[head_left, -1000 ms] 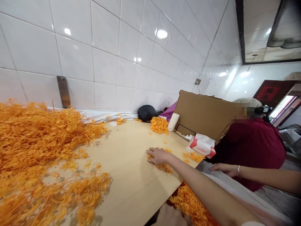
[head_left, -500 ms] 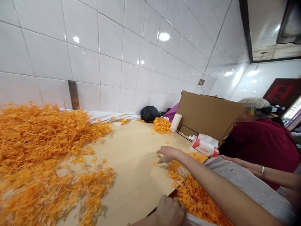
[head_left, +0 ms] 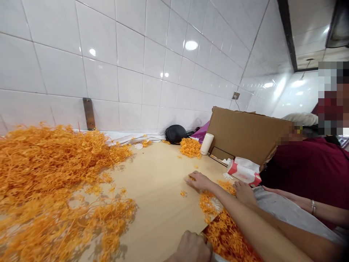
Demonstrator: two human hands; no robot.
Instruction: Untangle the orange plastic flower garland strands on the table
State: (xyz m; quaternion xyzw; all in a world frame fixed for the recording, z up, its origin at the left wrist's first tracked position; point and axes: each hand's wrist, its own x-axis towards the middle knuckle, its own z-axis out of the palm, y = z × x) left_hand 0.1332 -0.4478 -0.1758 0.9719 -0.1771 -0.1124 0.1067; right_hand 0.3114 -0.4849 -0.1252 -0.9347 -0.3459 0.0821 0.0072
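My left hand (head_left: 194, 247) is closed at the table's near edge, apparently gripping the rim of a whitish bag; its fingertips are hidden. Orange plastic flower sprigs (head_left: 229, 234) fill the bag's opening to its right. My right hand (head_left: 200, 181) reaches across from the lower right, low over the tabletop (head_left: 160, 182), fingers curled round a small orange flower piece (head_left: 192, 178). One loose orange piece (head_left: 183, 194) lies just below that hand. Beyond my right arm, another person's hand (head_left: 245, 193) and a braceleted arm (head_left: 294, 200) are at the grey-white bag (head_left: 280, 211).
A large heap of orange sprigs (head_left: 60, 174) covers the left side. Along the back are a black rounded case (head_left: 175, 134), a small orange pile (head_left: 191, 147), a white cylinder (head_left: 207, 144), a cardboard sheet (head_left: 248, 134) and a tissue pack (head_left: 244, 173). A person in maroon (head_left: 308, 171) is at right.
My right hand's fingers, spread before, have curled in over the table. Another person's hand has come into view beside the bag. The view has shifted slightly; my left hand keeps its grip.
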